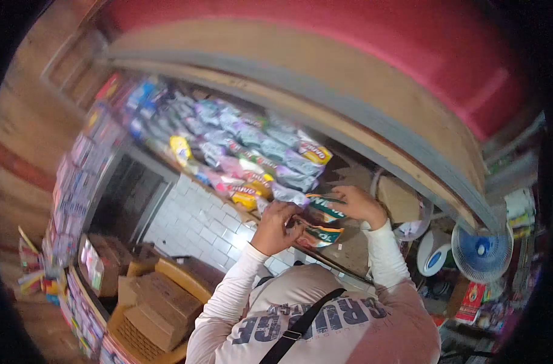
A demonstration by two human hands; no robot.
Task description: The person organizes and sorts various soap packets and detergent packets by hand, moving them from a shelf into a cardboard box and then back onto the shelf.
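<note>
My left hand (276,229) is closed at the end of the rows of packets, with its fingers on the edge of a green and orange packet (320,235). My right hand (358,205) has its fingers wrapped over the top edge of a second green packet (326,208), just above the first one. Both packets stand close together on the wooden shelf (352,247). Rows of grey and purple packets (270,144) lean beside them, with a yellow and red packet (245,195) at the near edge.
A blue fan (481,249) and a white round appliance (434,253) stand at the right. Opened cardboard boxes (157,308) sit on an orange chair (182,280) at the lower left. A wooden rail (288,109) runs above the packets.
</note>
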